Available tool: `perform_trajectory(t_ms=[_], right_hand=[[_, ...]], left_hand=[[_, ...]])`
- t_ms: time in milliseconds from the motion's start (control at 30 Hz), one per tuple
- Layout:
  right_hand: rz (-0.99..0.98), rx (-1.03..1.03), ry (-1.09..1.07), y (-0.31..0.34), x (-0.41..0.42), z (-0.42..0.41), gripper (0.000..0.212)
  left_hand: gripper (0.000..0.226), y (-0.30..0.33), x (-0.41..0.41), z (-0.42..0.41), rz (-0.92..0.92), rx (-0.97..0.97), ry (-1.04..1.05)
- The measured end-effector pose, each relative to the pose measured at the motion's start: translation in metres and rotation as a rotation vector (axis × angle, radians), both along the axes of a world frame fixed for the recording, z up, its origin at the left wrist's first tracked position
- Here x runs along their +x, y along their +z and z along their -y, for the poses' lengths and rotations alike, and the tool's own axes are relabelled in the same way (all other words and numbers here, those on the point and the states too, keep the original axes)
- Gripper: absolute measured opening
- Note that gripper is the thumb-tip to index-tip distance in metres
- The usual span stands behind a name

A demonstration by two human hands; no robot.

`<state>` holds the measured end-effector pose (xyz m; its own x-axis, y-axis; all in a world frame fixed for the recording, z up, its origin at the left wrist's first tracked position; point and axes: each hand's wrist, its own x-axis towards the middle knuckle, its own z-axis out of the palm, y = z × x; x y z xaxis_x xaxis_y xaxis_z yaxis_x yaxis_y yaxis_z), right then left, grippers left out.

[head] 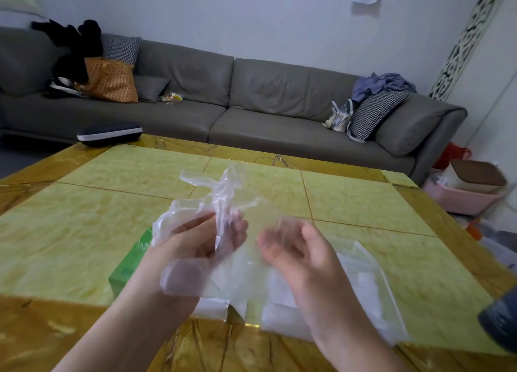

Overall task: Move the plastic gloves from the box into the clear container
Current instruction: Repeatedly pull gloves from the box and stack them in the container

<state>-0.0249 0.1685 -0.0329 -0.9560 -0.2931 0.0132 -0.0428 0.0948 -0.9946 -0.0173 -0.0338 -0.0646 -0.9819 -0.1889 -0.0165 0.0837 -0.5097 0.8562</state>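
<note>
- Here, a person's left hand holds a bunch of thin plastic gloves above a yellow-green tiled table; the fingers curl round the film, which rises crumpled above the hand and also hangs in a fold below the palm.
- How many gloves are in the bunch cannot be told, as the clear film blends into the tabletop behind it and its edges are faint.
- The right hand is raised beside the left, palm turned inward, fingers loosely bent and slightly blurred; a trace of film seems to lie over its fingertips, but whether it grips anything cannot be made out.
- The green box sits on the table under the left forearm, which hides most of it; only one green side and a corner show.
- The clear container rests on the table below and right of the right hand, partly covered by the wrist; pale contents show inside, too hazy to tell apart.
- White flaps lie between box and container near the table's brown border, their source hidden by the hands.
- A dark object is cut off at the right edge.
- Behind the table, a grey sofa carries cushions, bags and clothing, and a dark case lies by the table's far corner.
</note>
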Motion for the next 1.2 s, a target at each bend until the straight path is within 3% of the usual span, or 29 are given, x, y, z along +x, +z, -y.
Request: perform_trajectory(t_ms=[100, 167, 267, 333, 433, 500, 567, 700, 867, 967, 1033, 1200], right_hand=[[0.038, -0.117, -0.133, 0.001, -0.006, -0.003, 0.009], [-0.019, -0.124, -0.195, 0.001, -0.011, -0.011, 0.008], [-0.102, -0.091, -0.225, 0.005, -0.016, -0.023, 0.009], [-0.137, -0.063, -0.222, 0.005, -0.017, -0.028, 0.009], [-0.182, -0.027, -0.199, 0.002, -0.017, -0.031, 0.011], [-0.210, -0.007, -0.189, 0.002, -0.017, -0.033, 0.013], [-0.223, -0.006, -0.188, 0.003, -0.019, -0.037, 0.013], [-0.217, -0.009, -0.200, 0.004, -0.025, -0.050, 0.013], [-0.218, -0.034, -0.163, 0.007, -0.027, -0.062, 0.010], [-0.227, -0.025, -0.118, 0.008, -0.027, -0.067, 0.010], [-0.233, -0.021, -0.108, 0.009, -0.026, -0.069, 0.012], [-0.229, -0.044, -0.110, 0.011, -0.028, -0.074, 0.013]], left_hand=[[0.058, 0.007, 0.003, -0.017, 0.014, 0.206, -0.095], [0.052, 0.017, 0.009, -0.026, 0.052, 0.303, -0.131], [0.076, 0.032, 0.023, -0.021, 0.076, 0.302, -0.218], [0.090, 0.039, 0.028, -0.017, 0.063, 0.171, -0.256], [0.062, 0.044, 0.031, -0.034, 0.073, -0.316, -0.245], [0.031, 0.040, 0.027, -0.040, 0.143, -0.473, -0.073], [0.013, 0.036, 0.026, -0.040, 0.200, -0.430, 0.039], [0.015, 0.039, 0.025, -0.033, 0.195, -0.429, 0.065], [0.034, 0.046, 0.027, -0.032, 0.118, -0.435, -0.171], [0.034, 0.044, 0.020, -0.031, 0.162, -0.217, 0.012], [0.027, 0.042, 0.017, -0.029, 0.200, -0.171, 0.122], [0.025, 0.038, 0.013, -0.020, 0.156, -0.080, 0.142]])
